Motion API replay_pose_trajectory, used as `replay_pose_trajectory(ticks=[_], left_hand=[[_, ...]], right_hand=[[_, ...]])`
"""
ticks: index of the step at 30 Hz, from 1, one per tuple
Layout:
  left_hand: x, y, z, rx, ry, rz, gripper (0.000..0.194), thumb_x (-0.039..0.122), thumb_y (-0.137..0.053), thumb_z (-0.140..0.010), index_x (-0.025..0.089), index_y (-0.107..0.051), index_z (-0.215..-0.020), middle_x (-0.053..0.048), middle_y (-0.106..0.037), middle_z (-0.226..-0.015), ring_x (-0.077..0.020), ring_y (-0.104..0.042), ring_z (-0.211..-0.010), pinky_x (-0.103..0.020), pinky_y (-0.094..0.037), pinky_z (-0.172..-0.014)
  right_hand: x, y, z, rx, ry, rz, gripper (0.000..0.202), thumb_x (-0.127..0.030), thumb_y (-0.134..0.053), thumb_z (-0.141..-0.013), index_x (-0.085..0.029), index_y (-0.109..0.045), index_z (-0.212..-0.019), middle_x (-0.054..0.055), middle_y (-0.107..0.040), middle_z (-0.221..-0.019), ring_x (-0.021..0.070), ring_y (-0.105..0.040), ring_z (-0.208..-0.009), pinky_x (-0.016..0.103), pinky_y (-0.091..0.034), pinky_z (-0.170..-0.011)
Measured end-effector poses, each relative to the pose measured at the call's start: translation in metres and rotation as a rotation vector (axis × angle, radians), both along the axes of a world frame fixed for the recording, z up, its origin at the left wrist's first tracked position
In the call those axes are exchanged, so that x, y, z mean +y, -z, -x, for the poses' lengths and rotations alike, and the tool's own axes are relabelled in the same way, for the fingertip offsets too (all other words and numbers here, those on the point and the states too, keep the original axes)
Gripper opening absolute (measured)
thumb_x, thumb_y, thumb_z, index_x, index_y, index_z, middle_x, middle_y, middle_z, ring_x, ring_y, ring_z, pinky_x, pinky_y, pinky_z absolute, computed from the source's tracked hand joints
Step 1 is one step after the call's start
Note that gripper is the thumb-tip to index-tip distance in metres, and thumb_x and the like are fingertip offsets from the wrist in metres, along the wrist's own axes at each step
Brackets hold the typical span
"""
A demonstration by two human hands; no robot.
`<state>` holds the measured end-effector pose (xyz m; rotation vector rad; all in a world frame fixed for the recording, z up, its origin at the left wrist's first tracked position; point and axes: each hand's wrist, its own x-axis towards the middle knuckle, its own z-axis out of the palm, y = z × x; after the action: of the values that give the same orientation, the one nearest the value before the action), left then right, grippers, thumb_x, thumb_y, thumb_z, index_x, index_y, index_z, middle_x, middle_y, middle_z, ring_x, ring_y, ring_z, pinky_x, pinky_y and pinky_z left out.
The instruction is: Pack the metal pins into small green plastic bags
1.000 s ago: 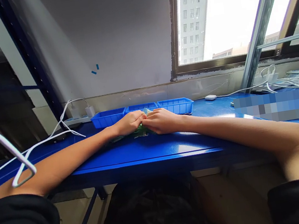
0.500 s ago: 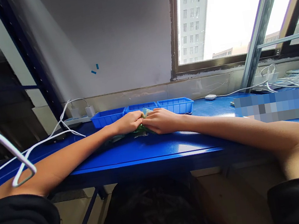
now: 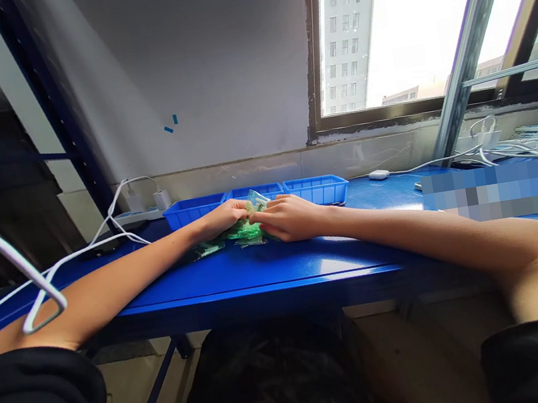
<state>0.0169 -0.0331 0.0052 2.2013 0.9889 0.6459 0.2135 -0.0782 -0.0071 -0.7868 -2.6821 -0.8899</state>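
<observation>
My right grip (image 3: 294, 218) is pinching a clear packet (image 3: 257, 198), which is standing up between my two hands. My left grip (image 3: 223, 217) is curling its fingers just beside it; I cannot tell whether they are holding something. Under both grips, shiny green wrapping (image 3: 246, 231) is lying on the blue tabletop (image 3: 259, 270). Blue bins (image 3: 317, 191) are standing in a row behind them.

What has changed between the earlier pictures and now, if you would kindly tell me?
The left hand has shifted slightly left, away from the right hand, exposing more of the green plastic packaging; whether it let anything go is unclear. The right hand and the blue bins stayed put.
</observation>
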Motion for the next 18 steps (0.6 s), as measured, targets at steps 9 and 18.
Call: replay_pose_trajectory(ticks=[9,18], left_hand=[[-0.004,0.001,-0.006,-0.110,-0.021,-0.155,0.009,0.021,-0.043,-0.067,0.016,-0.048,-0.063,0.002,-0.045,-0.059,-0.0087,-0.036,-0.051,-0.023,-0.028,-0.049],[-0.015,-0.014,0.002,0.320,0.182,-1.017,0.021,0.008,-0.039,-0.076,0.016,-0.057,-0.067,-0.004,-0.055,-0.070,-0.0158,-0.050,-0.072,-0.028,-0.042,-0.071]], right_hand=[[0.003,0.001,-0.001,0.036,-0.034,0.033,0.030,-0.025,-0.035,-0.096,-0.015,-0.058,-0.112,0.010,-0.068,-0.089,0.0188,-0.059,-0.077,0.030,-0.035,-0.071],[0.007,0.000,0.004,0.617,-0.186,0.753,0.053,-0.048,-0.024,-0.098,-0.013,-0.062,-0.089,-0.001,-0.050,-0.063,0.0100,-0.044,-0.058,0.023,-0.036,-0.060]])
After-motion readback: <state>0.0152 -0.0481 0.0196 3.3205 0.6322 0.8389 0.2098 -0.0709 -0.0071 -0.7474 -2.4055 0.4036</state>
